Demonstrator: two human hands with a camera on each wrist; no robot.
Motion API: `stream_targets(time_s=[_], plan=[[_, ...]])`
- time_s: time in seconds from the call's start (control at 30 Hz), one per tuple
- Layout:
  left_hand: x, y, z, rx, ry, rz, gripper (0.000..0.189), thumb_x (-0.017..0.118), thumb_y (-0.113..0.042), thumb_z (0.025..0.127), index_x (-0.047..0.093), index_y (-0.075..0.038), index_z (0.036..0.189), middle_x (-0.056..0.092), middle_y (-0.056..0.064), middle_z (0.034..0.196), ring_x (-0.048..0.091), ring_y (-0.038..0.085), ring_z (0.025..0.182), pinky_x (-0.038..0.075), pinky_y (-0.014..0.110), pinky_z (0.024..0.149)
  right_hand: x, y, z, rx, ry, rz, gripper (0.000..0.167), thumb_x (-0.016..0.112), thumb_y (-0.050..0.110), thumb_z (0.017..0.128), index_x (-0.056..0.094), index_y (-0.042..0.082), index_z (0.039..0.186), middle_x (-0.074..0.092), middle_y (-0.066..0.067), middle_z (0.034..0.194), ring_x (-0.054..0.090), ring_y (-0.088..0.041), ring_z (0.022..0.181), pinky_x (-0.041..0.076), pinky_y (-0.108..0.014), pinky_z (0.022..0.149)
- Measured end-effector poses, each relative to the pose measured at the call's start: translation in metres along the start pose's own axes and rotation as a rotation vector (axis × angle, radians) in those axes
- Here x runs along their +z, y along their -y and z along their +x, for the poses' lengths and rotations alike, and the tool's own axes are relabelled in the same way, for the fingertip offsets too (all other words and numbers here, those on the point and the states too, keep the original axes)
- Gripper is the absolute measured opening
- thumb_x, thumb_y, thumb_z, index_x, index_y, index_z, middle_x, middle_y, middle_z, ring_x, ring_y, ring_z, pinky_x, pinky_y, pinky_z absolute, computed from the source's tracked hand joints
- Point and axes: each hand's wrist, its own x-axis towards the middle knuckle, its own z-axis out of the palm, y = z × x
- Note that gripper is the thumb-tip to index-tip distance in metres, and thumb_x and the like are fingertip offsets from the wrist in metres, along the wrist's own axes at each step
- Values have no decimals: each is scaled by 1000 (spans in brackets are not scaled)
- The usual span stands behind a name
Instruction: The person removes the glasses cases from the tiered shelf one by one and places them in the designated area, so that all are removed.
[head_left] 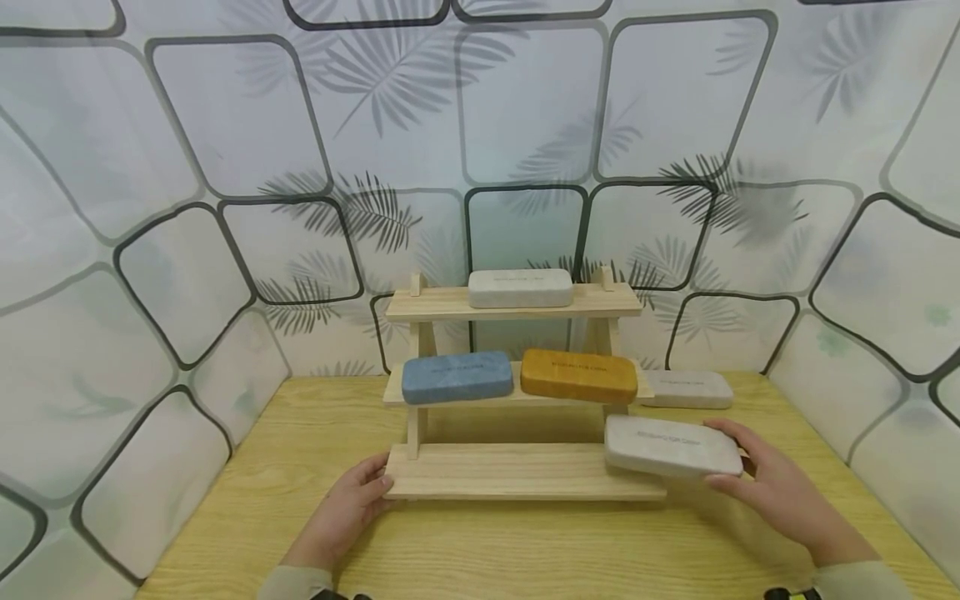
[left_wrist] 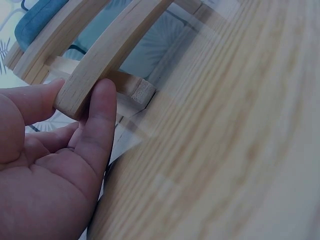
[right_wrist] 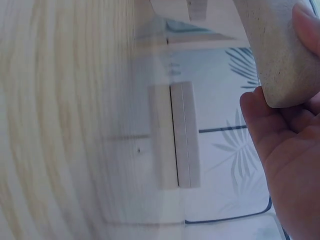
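Left hand (head_left: 352, 498) pinched the rack (head_left: 517, 472) at near left; right hand (head_left: 776, 485) gripped a case (head_left: 671, 447), seemingly mid-placement, likely needing lowering leftward.

Lower shelf (head_left: 495, 471) free leftward, pale case (head_left: 671, 450) rightward

This looks like a staged tabletop booth, its wider setting impossible to tell, since leaf-and-grid-printed sheeting (head_left: 532, 108) walls off the far, left and right sides of a wood-grain table (head_left: 525, 546) bearing a tiered wooden display rack (head_left: 510, 473).
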Motion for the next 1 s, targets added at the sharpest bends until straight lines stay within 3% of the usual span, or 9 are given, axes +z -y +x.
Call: stream_targets(time_s=[0.33, 0.53, 0.63, 0.73, 0.93, 1.0], plan=[[-1, 1, 1, 4, 25, 4, 57, 47, -12, 108, 23, 15, 153, 33, 39, 151, 51, 35, 128, 52, 40, 102, -17, -15, -4, 39, 12, 11, 71, 73, 18, 96, 35, 4, 155, 43, -21, 141, 58, 2, 97, 55, -22, 69], [-1, -1, -1, 2, 18, 13, 56, 46, -12, 108, 24, 14, 153, 34, 39, 151, 51, 36, 128, 51, 41, 102, -25, -34, -5, 25, -29, 11, 68, 74, 13, 94, 39, 4, 151, 47, 2, 129, 57, -1, 93, 54, -21, 67], [-1, -1, -1, 6, 24, 14, 56, 46, -11, 108, 23, 15, 152, 33, 39, 150, 51, 36, 128, 52, 41, 102, -29, -41, -5, 38, -34, -1, 67, 75, 14, 94, 40, 3, 150, 49, 6, 123, 57, -1, 91, 54, -21, 67], [-1, -1, -1, 11, 30, 10, 56, 45, -11, 108, 22, 16, 152, 33, 39, 150, 51, 36, 128, 52, 41, 102, -31, -45, -2, 53, -40, -23, 66, 76, 16, 93, 41, 0, 147, 51, -1, 123, 58, -1, 90, 55, -22, 66], [0, -1, -2, 7, 22, -5, 58, 47, -12, 108, 23, 15, 153, 34, 39, 150, 52, 34, 126, 52, 40, 101, -36, -55, 4, 95, -2, -38, 71, 75, 16, 94, 36, -6, 148, 48, -31, 134, 54, 6, 93, 55, -21, 67], [0, -1, -2, 6, 21, -5, 58, 47, -12, 108, 22, 15, 153, 34, 39, 150, 52, 34, 126, 52, 39, 101, -38, -60, 7, 119, 16, -65, 73, 75, 19, 94, 35, -7, 149, 46, -35, 136, 55, 2, 96, 55, -21, 68]])
